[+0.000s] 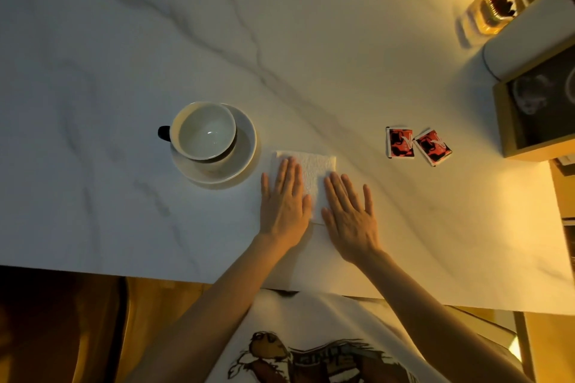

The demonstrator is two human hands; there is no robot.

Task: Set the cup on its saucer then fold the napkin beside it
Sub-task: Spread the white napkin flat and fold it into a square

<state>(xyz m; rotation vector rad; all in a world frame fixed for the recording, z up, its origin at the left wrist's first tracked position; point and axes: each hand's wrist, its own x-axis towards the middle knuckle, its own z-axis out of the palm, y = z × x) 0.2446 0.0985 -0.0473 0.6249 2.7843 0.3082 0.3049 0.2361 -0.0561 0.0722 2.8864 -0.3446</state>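
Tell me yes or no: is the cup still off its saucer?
No, the cup stands on the saucer, toward its left side, while both hands press flat on the napkin beside it.

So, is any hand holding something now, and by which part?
Nothing is gripped. The left hand and right hand lie flat, palms down, on the napkin, one on each side.
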